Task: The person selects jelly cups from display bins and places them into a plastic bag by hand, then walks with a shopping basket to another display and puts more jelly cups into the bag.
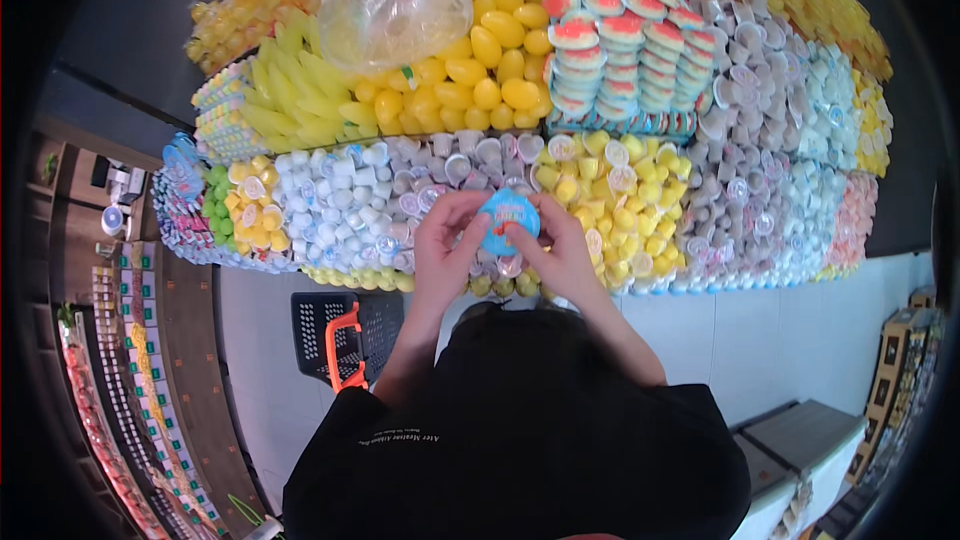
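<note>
Between my two hands is a round blue package (517, 219) that bears writing, held in front of the display of sweets. My left hand (450, 240) grips its left edge, the thumb lying on its face. On the other side my right hand (559, 244) holds it too, with the thumb pressed on the lower front. Below and behind the hands lie heaps of small cups, purple-grey ones (480, 161) in the middle and yellow ones (637, 202) to the right. White cups (341, 191) fill the section left of my left hand.
A black shopping basket (311, 330) with an orange handle stands on the floor at left. Higher on the display are yellow egg-shaped packs (457, 94), stacked red-and-white packs (619, 52) and a large clear plastic dome (394, 7). Shelves (191, 360) line the left side; a counter (810, 435) stands lower right.
</note>
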Action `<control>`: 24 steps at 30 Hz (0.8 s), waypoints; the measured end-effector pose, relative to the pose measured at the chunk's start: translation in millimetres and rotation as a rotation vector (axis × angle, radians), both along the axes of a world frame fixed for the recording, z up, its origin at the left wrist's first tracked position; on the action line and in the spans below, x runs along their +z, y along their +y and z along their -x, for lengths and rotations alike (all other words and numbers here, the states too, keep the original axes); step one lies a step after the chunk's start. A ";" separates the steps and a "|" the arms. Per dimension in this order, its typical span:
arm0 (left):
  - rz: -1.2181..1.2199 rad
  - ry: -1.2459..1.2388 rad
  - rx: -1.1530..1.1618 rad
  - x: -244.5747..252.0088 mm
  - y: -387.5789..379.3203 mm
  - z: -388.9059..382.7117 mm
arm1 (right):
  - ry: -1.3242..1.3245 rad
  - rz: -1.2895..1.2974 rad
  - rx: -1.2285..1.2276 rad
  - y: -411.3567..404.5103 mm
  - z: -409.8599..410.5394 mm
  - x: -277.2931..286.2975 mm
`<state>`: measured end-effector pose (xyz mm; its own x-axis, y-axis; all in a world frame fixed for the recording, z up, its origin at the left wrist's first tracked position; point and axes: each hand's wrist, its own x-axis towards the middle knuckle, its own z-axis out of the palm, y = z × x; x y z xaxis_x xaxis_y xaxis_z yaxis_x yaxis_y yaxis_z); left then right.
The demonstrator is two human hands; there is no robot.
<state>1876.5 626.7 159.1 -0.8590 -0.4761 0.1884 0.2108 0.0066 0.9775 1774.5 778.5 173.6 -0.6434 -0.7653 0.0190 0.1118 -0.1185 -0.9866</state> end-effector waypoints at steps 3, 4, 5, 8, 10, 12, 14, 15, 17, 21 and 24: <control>0.102 0.034 -0.007 25.9 8.9 -3.6 | -0.171 0.068 -0.035 -13.3 -7.6 -7.5; 0.085 -0.005 -0.072 16.6 4.3 -11.0 | -0.193 0.083 -0.036 -17.2 -13.7 -9.3; 0.074 -0.001 -0.083 13.2 -0.8 -15.9 | -0.189 0.073 -0.049 -21.1 -19.5 -10.3; 0.167 -0.021 -0.139 4.6 -15.3 -31.2 | -0.191 0.059 -0.121 -27.9 -38.0 -11.0; 0.192 -0.027 -0.176 -3.2 -26.5 -40.5 | -0.129 -0.129 -0.075 -27.2 -47.4 -7.8; 0.214 -0.007 -0.191 -9.7 -32.7 -47.6 | -0.134 -0.106 -0.123 -33.0 -61.9 -5.6; 0.238 0.011 -0.210 -10.9 -36.3 -52.3 | -0.141 -0.081 -0.175 -39.4 -75.8 -11.6; 0.263 -0.010 -0.204 -4.6 -35.3 -54.5 | -0.135 -0.091 -0.213 -41.3 -83.0 -17.5; 0.279 -0.034 -0.210 -5.9 -34.4 -62.1 | -0.134 -0.110 -0.263 -42.7 -96.9 -24.5; 0.016 -0.113 -0.142 -30.2 -38.7 -74.8 | -0.346 -0.046 -0.307 -52.9 -116.1 -33.3; -0.196 -0.077 -0.157 -56.2 -46.4 -87.7 | -0.386 0.025 -0.295 -55.9 -129.0 -45.8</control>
